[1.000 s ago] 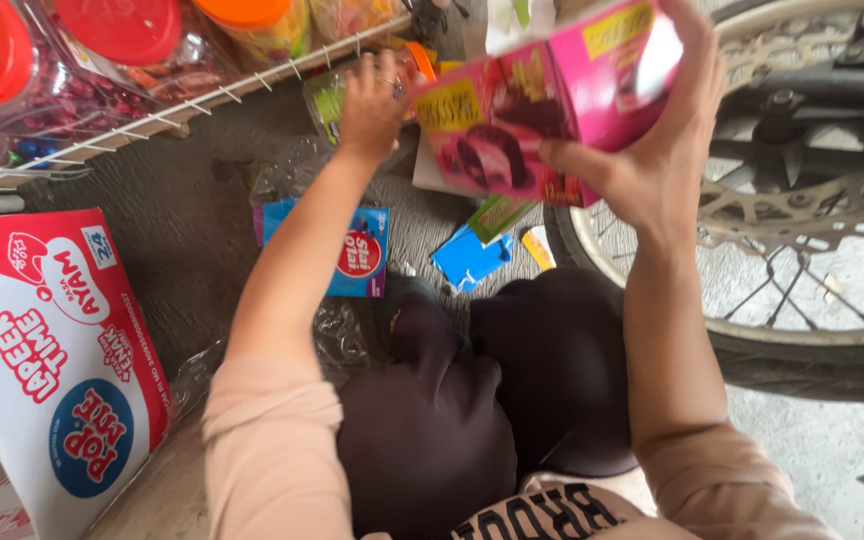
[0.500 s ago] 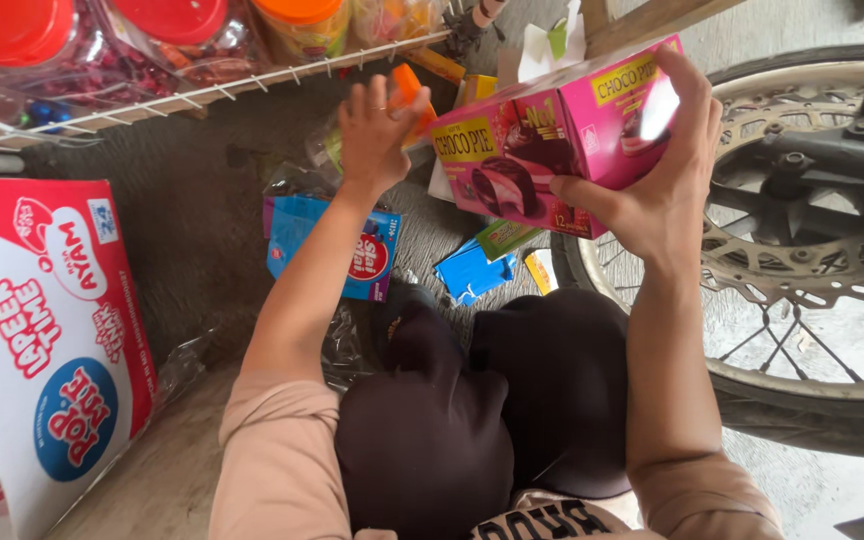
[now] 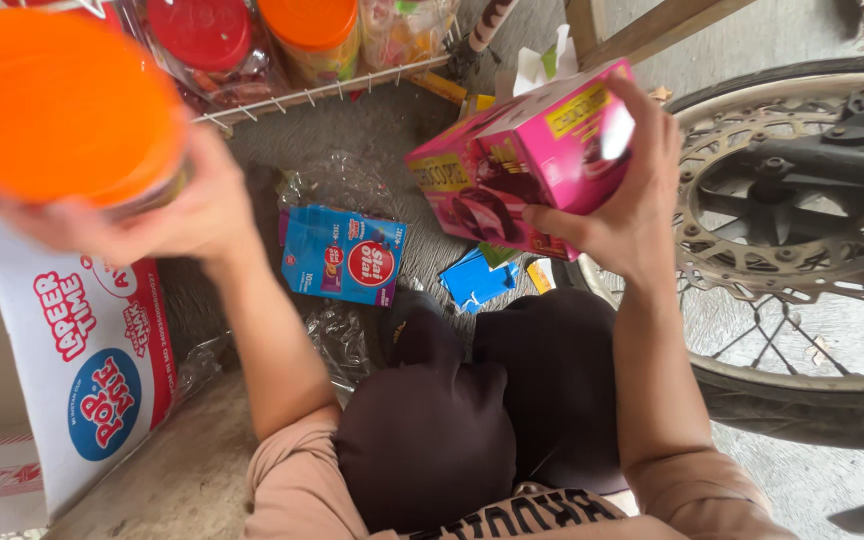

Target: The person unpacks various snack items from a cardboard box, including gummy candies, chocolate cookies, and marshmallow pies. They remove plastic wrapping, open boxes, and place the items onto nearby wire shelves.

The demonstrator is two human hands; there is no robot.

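My right hand (image 3: 624,205) grips a pink snack box (image 3: 522,160) with yellow labels, held up in front of a motorcycle wheel. My left hand (image 3: 167,215) holds a jar by its side; the jar's big orange lid (image 3: 57,105) fills the upper left, close to the camera and blurred. A blue snack packet (image 3: 342,255) lies on the concrete floor between my arms, with crumpled clear plastic (image 3: 337,185) around it. My knees in dark trousers (image 3: 482,400) are at the bottom centre.
A wire rack (image 3: 322,90) at the top carries jars with red and orange lids. A white and red carton (image 3: 82,370) stands at the left. A motorcycle wheel (image 3: 802,250) fills the right. Small blue and yellow wrappers (image 3: 477,280) lie on the floor.
My left hand pulled back from the rack area toward the camera and now holds an orange-lidded jar. The pink box stayed raised in my right hand.
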